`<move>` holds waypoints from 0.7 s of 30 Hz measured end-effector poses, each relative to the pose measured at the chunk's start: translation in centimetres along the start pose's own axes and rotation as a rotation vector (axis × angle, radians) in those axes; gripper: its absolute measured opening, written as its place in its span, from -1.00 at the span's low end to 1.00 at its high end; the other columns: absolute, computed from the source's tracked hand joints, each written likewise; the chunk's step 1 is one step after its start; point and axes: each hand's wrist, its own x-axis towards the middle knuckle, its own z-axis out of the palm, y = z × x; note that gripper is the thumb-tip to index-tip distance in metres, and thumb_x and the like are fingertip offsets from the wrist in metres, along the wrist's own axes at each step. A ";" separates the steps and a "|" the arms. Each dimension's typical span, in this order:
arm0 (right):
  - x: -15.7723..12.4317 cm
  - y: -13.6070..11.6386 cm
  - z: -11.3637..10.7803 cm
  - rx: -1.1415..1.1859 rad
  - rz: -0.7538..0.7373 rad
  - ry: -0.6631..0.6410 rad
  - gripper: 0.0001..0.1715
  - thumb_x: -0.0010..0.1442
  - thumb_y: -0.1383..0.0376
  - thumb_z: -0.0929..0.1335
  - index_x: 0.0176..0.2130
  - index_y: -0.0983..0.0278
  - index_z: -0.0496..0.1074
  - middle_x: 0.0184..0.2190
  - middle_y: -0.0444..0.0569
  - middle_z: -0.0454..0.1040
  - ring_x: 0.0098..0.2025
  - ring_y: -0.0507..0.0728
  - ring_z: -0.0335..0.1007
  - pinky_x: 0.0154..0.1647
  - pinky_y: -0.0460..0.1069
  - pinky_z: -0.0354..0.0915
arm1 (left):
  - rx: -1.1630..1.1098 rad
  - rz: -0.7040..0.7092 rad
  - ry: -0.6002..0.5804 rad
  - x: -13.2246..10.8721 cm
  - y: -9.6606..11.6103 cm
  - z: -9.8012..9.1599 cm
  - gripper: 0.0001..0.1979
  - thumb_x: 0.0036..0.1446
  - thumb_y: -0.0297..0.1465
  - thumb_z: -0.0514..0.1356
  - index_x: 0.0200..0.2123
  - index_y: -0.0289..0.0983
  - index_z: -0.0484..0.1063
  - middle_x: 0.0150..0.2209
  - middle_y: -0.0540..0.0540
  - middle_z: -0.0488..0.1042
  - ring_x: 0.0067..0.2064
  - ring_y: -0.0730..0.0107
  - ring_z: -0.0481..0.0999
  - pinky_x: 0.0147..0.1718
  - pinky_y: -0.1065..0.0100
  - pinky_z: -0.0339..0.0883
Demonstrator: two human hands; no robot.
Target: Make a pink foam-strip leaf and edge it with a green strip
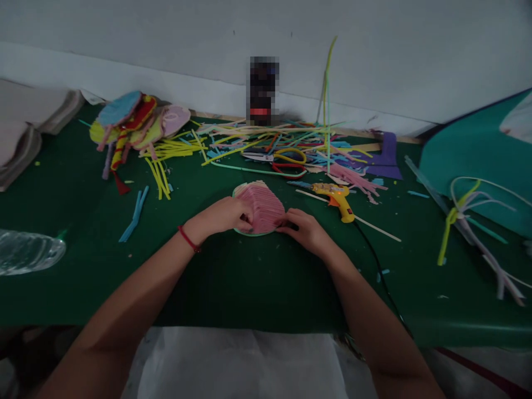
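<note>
A round piece point(262, 208) lies flat on the green table, covered in rows of pink fuzzy pipe cleaners with a pale green rim. At its left edge my left hand point(233, 215) is closed, the thumb and bent fingers pressing on the pink rows. My right hand point(305, 228) pinches the lower right edge of the same piece. What lies between those fingertips is too small to make out. Just right of the piece lies a yellow glue gun point(338, 200) with an orange light on its body. Red and yellow-handled scissors point(286, 160) rest behind.
Loose coloured pipe cleaners point(233, 136) lie heaped along the wall. Finished fuzzy round pieces point(120, 108) are stacked at back left. A clear plastic bottle point(29, 252) lies at left. A black cord point(380, 271) runs off the front edge. Tied pipe cleaners point(453, 216) lie right.
</note>
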 end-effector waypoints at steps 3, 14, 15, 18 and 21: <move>0.0 0.1 0.1 -0.006 -0.001 0.000 -0.90 0.22 0.31 0.37 -0.20 0.21 0.47 -0.34 -0.07 0.42 -0.24 0.10 0.37 -0.22 -0.03 0.29 | 0.051 -0.002 -0.050 0.9 0.6 -0.6 -0.89 -0.02 -0.38 0.24 -0.54 -0.25 0.49 -0.57 0.07 0.42 -0.54 0.52 0.28 -0.53 0.41 -0.03; 0.2 -0.1 0.0 -0.009 -0.011 0.001 -0.89 0.18 0.38 0.40 -0.22 0.23 0.46 -0.35 -0.08 0.43 -0.24 0.10 0.36 -0.21 -0.02 0.29 | 0.122 -0.039 -0.168 2.4 1.3 -1.4 -0.79 -0.08 -0.34 0.26 -0.68 -0.25 0.40 -0.71 0.09 0.23 -0.63 0.52 0.05 -0.57 0.35 -0.15; 0.2 -0.1 0.0 -0.011 -0.010 0.000 -0.89 0.18 0.38 0.40 -0.22 0.23 0.46 -0.35 -0.08 0.43 -0.24 0.10 0.36 -0.21 -0.02 0.29 | 0.118 -0.031 -0.165 2.5 1.2 -1.3 -0.78 -0.10 -0.35 0.26 -0.70 -0.25 0.38 -0.71 0.09 0.21 -0.63 0.53 0.04 -0.57 0.35 -0.15; 0.2 -0.1 0.0 -0.010 -0.006 -0.005 -0.89 0.19 0.38 0.40 -0.22 0.22 0.46 -0.34 -0.08 0.44 -0.24 0.10 0.37 -0.20 -0.02 0.29 | 0.122 -0.052 -0.181 2.7 0.9 -1.1 -0.75 -0.13 -0.36 0.26 -0.75 -0.26 0.33 -0.74 0.09 0.19 -0.65 0.53 0.01 -0.57 0.34 -0.14; 0.2 -0.1 0.0 0.002 -0.007 -0.001 -0.88 0.18 0.39 0.40 -0.22 0.22 0.46 -0.33 -0.08 0.45 -0.23 0.10 0.37 -0.20 -0.03 0.29 | 0.086 -0.018 -0.223 3.0 0.6 -1.1 -0.74 -0.08 -0.35 0.22 -0.73 -0.27 0.35 -0.73 0.08 0.22 -0.65 0.54 0.03 -0.56 0.34 -0.12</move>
